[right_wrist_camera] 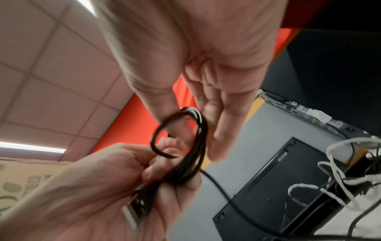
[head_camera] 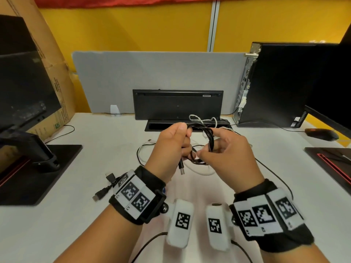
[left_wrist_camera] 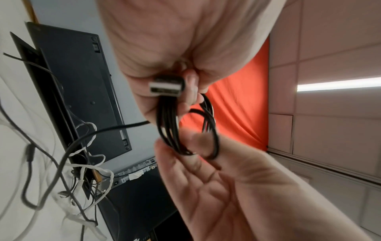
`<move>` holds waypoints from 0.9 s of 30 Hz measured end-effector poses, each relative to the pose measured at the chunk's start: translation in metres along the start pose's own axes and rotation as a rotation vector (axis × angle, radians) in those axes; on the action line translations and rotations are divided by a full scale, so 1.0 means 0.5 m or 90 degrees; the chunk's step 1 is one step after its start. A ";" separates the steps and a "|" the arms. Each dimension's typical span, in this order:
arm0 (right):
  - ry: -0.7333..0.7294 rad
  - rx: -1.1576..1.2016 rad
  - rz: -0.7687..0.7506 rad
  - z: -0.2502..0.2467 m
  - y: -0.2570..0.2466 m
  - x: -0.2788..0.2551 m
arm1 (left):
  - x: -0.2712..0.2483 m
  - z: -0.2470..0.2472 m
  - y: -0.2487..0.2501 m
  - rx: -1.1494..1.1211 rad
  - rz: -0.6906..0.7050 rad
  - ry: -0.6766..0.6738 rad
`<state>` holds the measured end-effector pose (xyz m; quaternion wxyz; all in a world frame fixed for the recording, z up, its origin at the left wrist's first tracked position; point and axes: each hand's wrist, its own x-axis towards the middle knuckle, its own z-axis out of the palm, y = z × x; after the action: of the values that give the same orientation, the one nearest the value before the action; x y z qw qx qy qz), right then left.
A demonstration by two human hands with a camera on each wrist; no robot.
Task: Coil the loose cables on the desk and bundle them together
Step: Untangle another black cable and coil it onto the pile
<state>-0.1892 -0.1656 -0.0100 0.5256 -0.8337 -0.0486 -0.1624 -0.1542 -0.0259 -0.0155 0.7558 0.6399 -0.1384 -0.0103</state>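
A black cable coil point(head_camera: 209, 139) hangs in the air between both hands above the white desk point(head_camera: 95, 149). My left hand point(head_camera: 185, 136) grips one side of the loops in a fist, and the cable's USB plug point(head_camera: 182, 168) sticks out below it. The same plug point(left_wrist_camera: 164, 87) shows close up in the left wrist view. My right hand point(head_camera: 208, 143) pinches the opposite side of the coil point(right_wrist_camera: 198, 146) between thumb and index finger, the other fingers straight. The cable's loose tail point(head_camera: 275, 175) trails right across the desk. A white cable point(head_camera: 199, 172) lies under the hands.
Black cables with plugs point(head_camera: 106, 185) lie at the left, and a white braided cable point(head_camera: 197, 118) lies by the cable slot point(head_camera: 161, 127). A keyboard point(head_camera: 177, 103) leans on the grey divider point(head_camera: 152, 73). A PC tower point(head_camera: 275, 82), mouse point(head_camera: 321, 134) and monitors point(head_camera: 22, 88) flank the desk.
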 end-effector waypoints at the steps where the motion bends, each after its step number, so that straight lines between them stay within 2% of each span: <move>1: 0.014 -0.035 0.019 -0.003 0.007 0.003 | 0.001 -0.001 0.001 -0.001 0.002 0.007; 3: 0.024 -0.017 0.078 -0.010 0.018 0.010 | 0.004 -0.006 0.004 -0.010 0.000 0.021; 6: -0.016 0.090 0.150 -0.018 0.022 0.012 | 0.009 -0.011 0.007 -0.020 -0.007 0.039; 10: -0.060 0.391 0.222 -0.020 0.019 0.010 | 0.016 -0.014 0.009 -0.018 -0.011 0.054; 12: -0.077 0.488 0.267 -0.023 0.014 0.008 | 0.018 -0.017 0.010 -0.012 -0.011 0.062; 16: -0.044 0.453 0.259 -0.044 0.010 0.018 | 0.023 -0.027 0.010 -0.002 -0.018 0.083; 19: -0.011 0.528 0.269 -0.069 0.011 0.026 | 0.022 -0.036 0.008 -0.006 -0.027 0.104; 21: 0.017 0.470 0.236 -0.083 0.017 0.028 | 0.022 -0.040 0.006 -0.019 -0.039 0.113; 25: 0.099 0.099 0.025 -0.094 0.031 0.024 | 0.023 -0.037 0.005 -0.037 -0.058 0.139; 27: 0.108 -0.011 -0.039 -0.098 0.033 0.023 | 0.026 -0.038 0.006 -0.036 -0.064 0.160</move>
<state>-0.1848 -0.2179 -0.0011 0.5153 -0.8197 -0.0280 -0.2487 -0.1381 -0.0098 -0.0129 0.7832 0.6210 -0.0098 0.0281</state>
